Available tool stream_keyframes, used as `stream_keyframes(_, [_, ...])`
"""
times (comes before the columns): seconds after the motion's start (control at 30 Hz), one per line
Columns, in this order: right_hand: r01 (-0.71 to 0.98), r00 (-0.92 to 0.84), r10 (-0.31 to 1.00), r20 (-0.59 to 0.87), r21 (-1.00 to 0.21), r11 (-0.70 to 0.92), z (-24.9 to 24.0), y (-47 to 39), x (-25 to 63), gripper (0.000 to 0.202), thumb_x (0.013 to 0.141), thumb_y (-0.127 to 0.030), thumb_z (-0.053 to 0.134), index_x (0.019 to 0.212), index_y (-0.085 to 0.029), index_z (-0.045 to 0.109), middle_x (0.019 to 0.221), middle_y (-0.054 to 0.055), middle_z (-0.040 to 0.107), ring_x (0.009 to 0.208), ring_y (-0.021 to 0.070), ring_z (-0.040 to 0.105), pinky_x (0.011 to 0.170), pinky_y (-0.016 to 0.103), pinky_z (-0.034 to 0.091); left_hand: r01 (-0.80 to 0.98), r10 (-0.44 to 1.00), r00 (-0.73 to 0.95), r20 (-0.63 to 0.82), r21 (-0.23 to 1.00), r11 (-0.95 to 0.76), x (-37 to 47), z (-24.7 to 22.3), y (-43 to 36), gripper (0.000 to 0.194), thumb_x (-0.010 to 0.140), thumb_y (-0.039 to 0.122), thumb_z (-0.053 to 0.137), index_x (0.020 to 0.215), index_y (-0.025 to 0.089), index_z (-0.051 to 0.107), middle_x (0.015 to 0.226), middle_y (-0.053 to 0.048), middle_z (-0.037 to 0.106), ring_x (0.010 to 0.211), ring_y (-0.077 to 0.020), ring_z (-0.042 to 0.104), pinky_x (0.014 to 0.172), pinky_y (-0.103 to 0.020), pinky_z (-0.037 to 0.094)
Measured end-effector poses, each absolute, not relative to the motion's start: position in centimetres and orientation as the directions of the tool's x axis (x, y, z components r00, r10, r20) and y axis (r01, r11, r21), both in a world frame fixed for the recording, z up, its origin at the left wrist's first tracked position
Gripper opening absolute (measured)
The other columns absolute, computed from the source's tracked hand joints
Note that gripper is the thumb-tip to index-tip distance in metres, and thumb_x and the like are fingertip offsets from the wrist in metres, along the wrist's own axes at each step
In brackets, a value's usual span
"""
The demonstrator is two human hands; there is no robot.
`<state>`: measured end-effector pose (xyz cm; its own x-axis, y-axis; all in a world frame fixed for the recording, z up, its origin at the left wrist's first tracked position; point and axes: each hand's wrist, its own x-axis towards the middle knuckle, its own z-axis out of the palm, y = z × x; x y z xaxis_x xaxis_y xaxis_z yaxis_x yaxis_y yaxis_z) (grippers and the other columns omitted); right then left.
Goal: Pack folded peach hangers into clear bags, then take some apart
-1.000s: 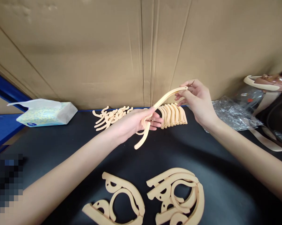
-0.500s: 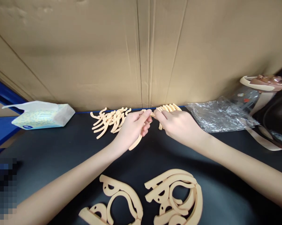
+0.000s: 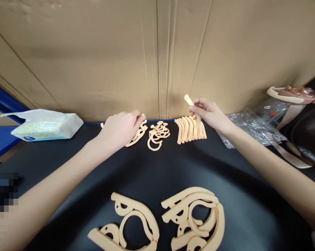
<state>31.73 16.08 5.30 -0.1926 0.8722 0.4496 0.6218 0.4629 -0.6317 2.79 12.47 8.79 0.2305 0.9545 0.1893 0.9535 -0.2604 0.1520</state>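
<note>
My right hand (image 3: 208, 111) pinches a curved beige hanger arm (image 3: 189, 100) between thumb and fingers. It is raised above a row of similar hanger arms (image 3: 190, 129), laid side by side. My left hand (image 3: 120, 127) is over the left pile of beige hanger parts (image 3: 141, 130) and covers most of it. Its fingers are curled, with the tips mostly hidden; a small beige end shows beside them. Between the hands lies a heap of small beige hooks (image 3: 158, 134).
Two folded beige hangers lie at the front, a left one (image 3: 149, 223) and a right one (image 3: 220, 223). A tissue pack (image 3: 46, 127) sits at the left, clear plastic wrap (image 3: 251, 127) and a strapped bottle (image 3: 298, 94) at the right. A cardboard wall (image 3: 107, 69) stands behind.
My hands have moved apart. The left went left to the pile, and the curved piece it held is no longer visible there. The right rose rightward, now showing a hanger arm. The hook heap is uncovered.
</note>
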Motion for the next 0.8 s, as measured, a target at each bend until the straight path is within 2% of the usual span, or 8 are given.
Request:
stream_keyframes(0.07, [0.657,-0.202,0.837,0.508,-0.563,0.501,5.1,15.7,31.6,0.018,0.097,-0.04,0.056,0.098,-0.023,0.059,0.097,0.007,0.072,0.087,0.0193,0.069,0.078,0.036,0.056,0.936,0.943,0.304,0.138,0.141,-0.323,1.7,8.5,11.9,0.025,0.095,0.035,0.054,0.106,0.015,0.064,0.115,-0.02,0.068,0.116,-0.0411,0.061,0.094,-0.045,0.045])
stream_keyframes(0.13, [0.703,-0.247,0.8,0.546,-0.467,0.536,4.5,15.1,31.2,0.015,0.097,-0.036,0.057,0.101,-0.022,0.063,0.102,0.009,0.074,0.096,0.0241,0.069,0.085,0.042,0.055,0.891,0.906,0.42,0.058,0.164,-0.424,1.6,8.1,9.9,0.035,0.091,0.037,0.064,0.119,0.017,0.064,0.129,-0.016,0.066,0.122,-0.0367,0.059,0.102,-0.042,0.044])
stream_keyframes(0.23, [0.732,-0.39,0.75,0.534,-0.315,0.604,3.1,14.1,30.8,0.016,0.098,-0.029,0.054,0.098,-0.021,0.068,0.104,0.011,0.077,0.101,0.0278,0.071,0.09,0.048,0.054,0.728,0.711,0.663,-0.234,0.422,-0.54,3.0,7.3,5.6,0.044,0.095,0.054,0.064,0.127,0.023,0.062,0.127,-0.007,0.066,0.108,-0.0269,0.067,0.091,-0.035,0.05])
stream_keyframes(0.37, [0.693,-0.577,0.685,0.445,-0.178,0.699,1.1,13.5,31.1,0.019,0.101,-0.022,0.053,0.101,-0.02,0.072,0.122,0.01,0.076,0.115,0.0243,0.07,0.099,0.046,0.055,0.688,0.541,0.726,-0.425,0.423,-0.59,5.1,6.1,2.0,0.022,0.092,0.036,0.074,0.103,0.018,0.067,0.109,-0.006,0.068,0.096,-0.0253,0.067,0.077,-0.033,0.047])
stream_keyframes(0.53, [0.69,-0.641,0.671,0.373,-0.103,0.716,0.0,13.9,31.9,0.019,0.098,-0.026,0.064,0.114,-0.016,0.069,0.129,0.009,0.07,0.114,0.0226,0.069,0.096,0.046,0.058,0.711,0.594,0.672,-0.441,0.608,-0.352,5.3,5.2,2.6,0.008,0.095,0.023,0.058,0.097,0.024,0.065,0.088,0.002,0.067,0.085,-0.0185,0.063,0.069,-0.027,0.042])
stream_keyframes(0.6, [0.701,-0.638,0.68,0.362,-0.092,0.707,-0.1,14.1,32.2,0.023,0.098,-0.028,0.065,0.117,-0.017,0.068,0.128,0.009,0.069,0.112,0.0228,0.068,0.094,0.046,0.059,0.726,0.632,0.641,-0.435,0.612,-0.314,5.3,5.2,3.0,0.011,0.095,0.024,0.056,0.099,0.024,0.066,0.083,0.002,0.066,0.084,-0.0189,0.062,0.069,-0.028,0.041])
stream_keyframes(0.73, [0.718,-0.629,0.703,0.332,-0.099,0.689,0.0,14.1,32.4,0.023,0.098,-0.031,0.065,0.116,-0.017,0.068,0.119,0.007,0.071,0.105,0.0212,0.069,0.091,0.045,0.059,0.752,0.635,0.627,-0.45,0.563,-0.343,6.0,5.5,2.7,0.027,0.087,0.046,0.073,0.097,0.023,0.064,0.099,0.0,0.067,0.085,-0.0205,0.062,0.067,-0.029,0.038])
stream_keyframes(0.8, [0.722,-0.621,0.715,0.32,-0.121,0.681,0.2,14.0,32.4,0.02,0.098,-0.032,0.066,0.11,-0.016,0.069,0.115,0.006,0.071,0.103,0.0204,0.069,0.09,0.044,0.059,0.755,0.616,0.641,-0.458,0.521,-0.398,6.3,5.6,2.3,0.031,0.08,0.043,0.08,0.094,0.022,0.062,0.1,-0.001,0.066,0.085,-0.0213,0.062,0.066,-0.029,0.036])
